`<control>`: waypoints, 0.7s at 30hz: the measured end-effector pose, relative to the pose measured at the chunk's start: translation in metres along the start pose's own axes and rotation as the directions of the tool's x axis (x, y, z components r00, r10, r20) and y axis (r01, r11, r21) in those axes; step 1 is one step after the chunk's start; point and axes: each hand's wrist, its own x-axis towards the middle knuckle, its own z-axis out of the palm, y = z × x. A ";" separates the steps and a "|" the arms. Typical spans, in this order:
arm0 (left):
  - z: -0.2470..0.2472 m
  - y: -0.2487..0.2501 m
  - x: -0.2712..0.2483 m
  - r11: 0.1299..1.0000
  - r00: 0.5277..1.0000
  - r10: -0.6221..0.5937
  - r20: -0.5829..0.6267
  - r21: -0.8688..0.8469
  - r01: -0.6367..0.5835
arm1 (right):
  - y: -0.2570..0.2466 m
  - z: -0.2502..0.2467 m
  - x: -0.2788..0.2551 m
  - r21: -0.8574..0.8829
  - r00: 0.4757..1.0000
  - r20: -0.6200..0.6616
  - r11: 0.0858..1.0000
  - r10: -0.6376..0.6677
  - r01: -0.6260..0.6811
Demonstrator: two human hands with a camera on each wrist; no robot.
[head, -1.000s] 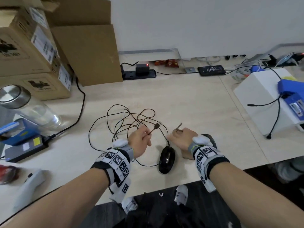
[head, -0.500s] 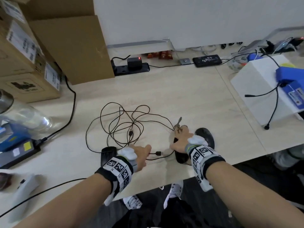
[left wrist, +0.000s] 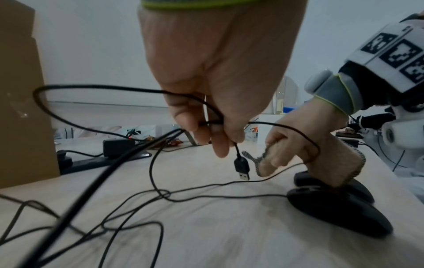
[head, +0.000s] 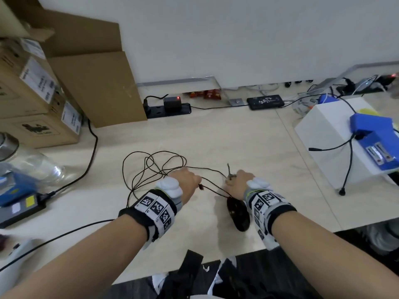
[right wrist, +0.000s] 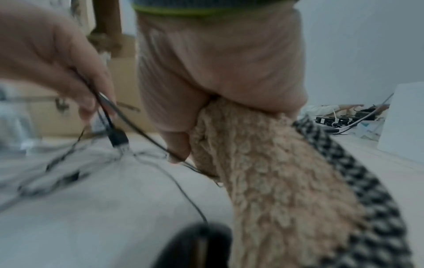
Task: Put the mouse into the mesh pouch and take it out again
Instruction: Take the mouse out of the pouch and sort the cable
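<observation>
At nine o'clock on the desk (head: 216, 137) sit the boxes (head: 38, 104), a jar (head: 32, 167) and a charger (head: 19, 203) whose lead runs toward us; we keep clear of those. Our cable (head: 151, 169) lies in loose loops at about eleven o'clock from our left hand (head: 186, 182), which pinches it near the plug (left wrist: 242, 167), so the plug hangs free just below the fingers (left wrist: 220, 145). The mouse (head: 238, 214) rests on the desk at six o'clock, close to the near edge and partly under our right wrist. Our right hand (head: 239, 181) is clenched round a fuzzy tan pouch (right wrist: 275, 181) with a checked trim, which hangs down beside the mouse; it does not look like mesh, and we cannot see whether its mouth is open. To do this step well, we judge we should gather the loops into the left hand first, so no strand drags or snags as the mouse goes in, then spread the mouth and slide the mouse in nose first. The mouse is near the edge, so a tug on the cable toward us could pull it off. Open room lies at twelve to one o'clock; the white box (head: 323, 137) at three o'clock limits a swing right.
</observation>
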 end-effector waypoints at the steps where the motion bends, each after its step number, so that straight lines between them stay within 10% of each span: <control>1: -0.004 0.002 0.003 1.000 0.999 0.002 -0.039 0.007 -0.002 | -0.002 -0.009 -0.001 0.051 0.998 -0.041 0.998 -0.047 0.049; 5: -0.026 0.011 0.009 0.996 0.986 -0.015 -0.164 -0.094 -0.001 | -0.009 -0.026 0.005 0.468 0.949 -0.253 0.835 -0.187 0.289; 10: -0.042 0.020 0.016 0.902 0.882 -0.019 -0.472 -0.388 -0.188 | -0.015 -0.035 0.008 0.484 0.862 -0.206 0.718 -0.463 0.501; 15: -0.047 0.012 0.019 0.880 0.800 -0.099 -0.591 -0.427 -0.207 | -0.013 -0.048 0.017 0.368 0.870 -0.362 0.806 -0.336 0.464; 21: -0.008 -0.027 0.021 0.872 0.785 -0.407 -0.467 -0.454 0.183 | 0.037 -0.091 0.030 0.237 0.856 -0.505 0.936 -0.109 0.259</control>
